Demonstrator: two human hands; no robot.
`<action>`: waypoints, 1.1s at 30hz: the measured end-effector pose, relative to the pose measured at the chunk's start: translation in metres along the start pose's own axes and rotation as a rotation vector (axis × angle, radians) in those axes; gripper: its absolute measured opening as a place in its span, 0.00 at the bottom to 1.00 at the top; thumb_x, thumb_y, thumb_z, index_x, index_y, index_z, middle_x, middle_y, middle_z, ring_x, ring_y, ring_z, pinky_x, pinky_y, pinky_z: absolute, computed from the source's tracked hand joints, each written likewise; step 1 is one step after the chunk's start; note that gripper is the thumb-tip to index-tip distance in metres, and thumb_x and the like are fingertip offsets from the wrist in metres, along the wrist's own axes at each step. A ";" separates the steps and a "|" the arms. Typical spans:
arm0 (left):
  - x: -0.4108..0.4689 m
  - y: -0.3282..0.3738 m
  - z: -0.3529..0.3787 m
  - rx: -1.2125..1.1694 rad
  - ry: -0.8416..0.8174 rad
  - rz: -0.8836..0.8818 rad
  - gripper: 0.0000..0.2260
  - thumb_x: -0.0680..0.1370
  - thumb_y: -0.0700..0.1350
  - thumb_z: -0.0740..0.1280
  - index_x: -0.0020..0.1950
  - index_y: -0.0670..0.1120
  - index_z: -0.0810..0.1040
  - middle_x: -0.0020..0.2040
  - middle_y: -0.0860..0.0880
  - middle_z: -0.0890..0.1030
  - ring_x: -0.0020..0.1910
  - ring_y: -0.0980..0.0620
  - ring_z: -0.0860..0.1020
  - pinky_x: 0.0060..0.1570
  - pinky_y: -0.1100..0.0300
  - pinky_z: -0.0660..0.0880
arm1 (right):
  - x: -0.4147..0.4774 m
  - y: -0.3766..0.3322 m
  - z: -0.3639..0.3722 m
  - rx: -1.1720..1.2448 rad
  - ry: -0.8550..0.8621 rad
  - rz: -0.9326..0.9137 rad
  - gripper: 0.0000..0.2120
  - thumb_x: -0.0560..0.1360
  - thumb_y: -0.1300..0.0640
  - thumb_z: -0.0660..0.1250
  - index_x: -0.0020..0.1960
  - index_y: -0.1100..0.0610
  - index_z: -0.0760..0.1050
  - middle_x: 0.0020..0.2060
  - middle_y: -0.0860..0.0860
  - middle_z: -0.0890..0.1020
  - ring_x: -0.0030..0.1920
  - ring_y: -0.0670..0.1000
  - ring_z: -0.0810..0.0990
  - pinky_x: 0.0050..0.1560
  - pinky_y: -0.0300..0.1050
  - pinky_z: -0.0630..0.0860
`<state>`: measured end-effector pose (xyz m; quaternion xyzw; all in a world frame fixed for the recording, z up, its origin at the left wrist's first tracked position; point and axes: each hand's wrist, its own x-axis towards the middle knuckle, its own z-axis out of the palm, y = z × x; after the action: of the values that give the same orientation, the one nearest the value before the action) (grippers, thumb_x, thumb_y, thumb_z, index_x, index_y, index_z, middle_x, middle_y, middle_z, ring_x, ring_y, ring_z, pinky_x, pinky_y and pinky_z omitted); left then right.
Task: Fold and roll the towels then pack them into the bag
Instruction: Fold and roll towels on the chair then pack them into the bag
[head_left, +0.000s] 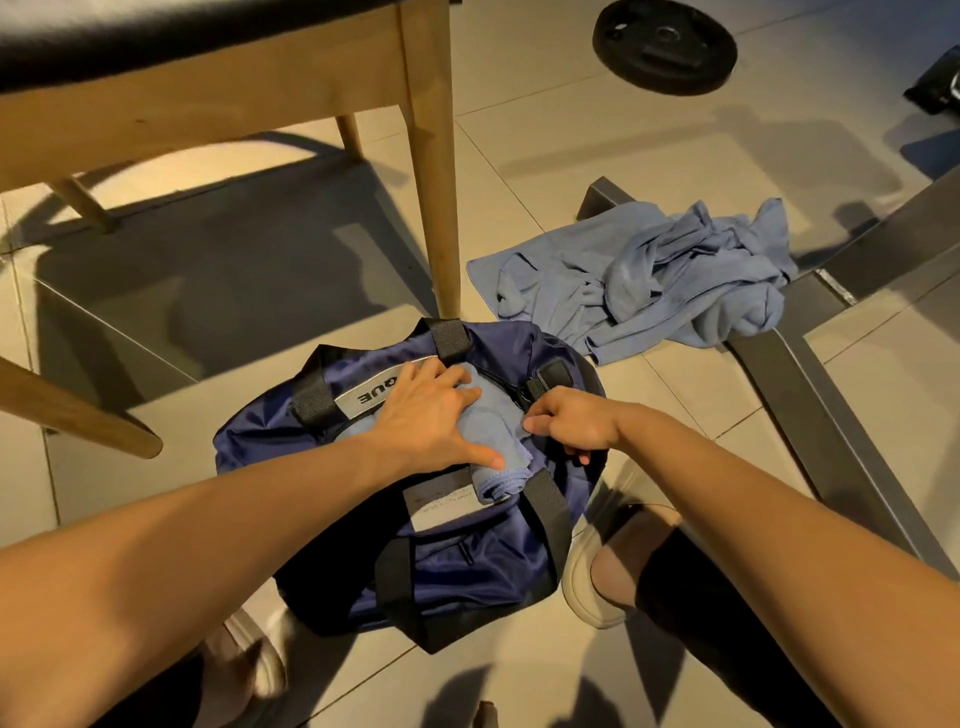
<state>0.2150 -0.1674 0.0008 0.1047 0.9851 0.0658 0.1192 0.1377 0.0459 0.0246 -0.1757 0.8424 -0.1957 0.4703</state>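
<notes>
Head view: the left hand (434, 415) is pressing down with fingers spread flat on a rolled blue towel (493, 441), which is lying in the open mouth of the navy bag (467, 571). The right hand (571, 423) is gripping the bag's rim just beside the towel, fingers curled round it. The bag is sitting on the tiled floor (545, 150), touching a wooden chair leg (436, 182). Loose blue towels (649, 280) are lying crumpled nearby, against a metal frame (810, 374).
</notes>
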 end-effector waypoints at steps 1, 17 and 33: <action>0.001 0.001 0.000 0.005 -0.004 0.000 0.49 0.62 0.84 0.54 0.70 0.52 0.76 0.67 0.54 0.71 0.60 0.49 0.66 0.64 0.51 0.60 | -0.002 0.003 0.001 0.001 0.001 -0.019 0.14 0.84 0.55 0.61 0.56 0.66 0.79 0.32 0.56 0.71 0.28 0.50 0.70 0.27 0.43 0.77; -0.009 0.023 0.004 0.012 0.025 -0.121 0.42 0.65 0.81 0.61 0.63 0.50 0.77 0.60 0.50 0.79 0.61 0.46 0.73 0.64 0.50 0.63 | -0.054 0.000 0.021 -0.290 -0.116 -0.106 0.15 0.80 0.50 0.68 0.41 0.61 0.76 0.34 0.54 0.74 0.35 0.54 0.71 0.38 0.48 0.66; -0.035 0.019 -0.010 0.128 0.147 -0.029 0.33 0.69 0.77 0.62 0.51 0.50 0.85 0.48 0.52 0.81 0.52 0.48 0.74 0.54 0.51 0.65 | -0.060 -0.013 0.020 -0.020 -0.212 -0.189 0.09 0.78 0.65 0.68 0.44 0.54 0.81 0.43 0.50 0.82 0.39 0.45 0.78 0.39 0.37 0.75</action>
<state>0.2489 -0.1580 0.0213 0.0928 0.9948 0.0086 0.0405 0.1862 0.0601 0.0652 -0.2788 0.7697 -0.2111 0.5342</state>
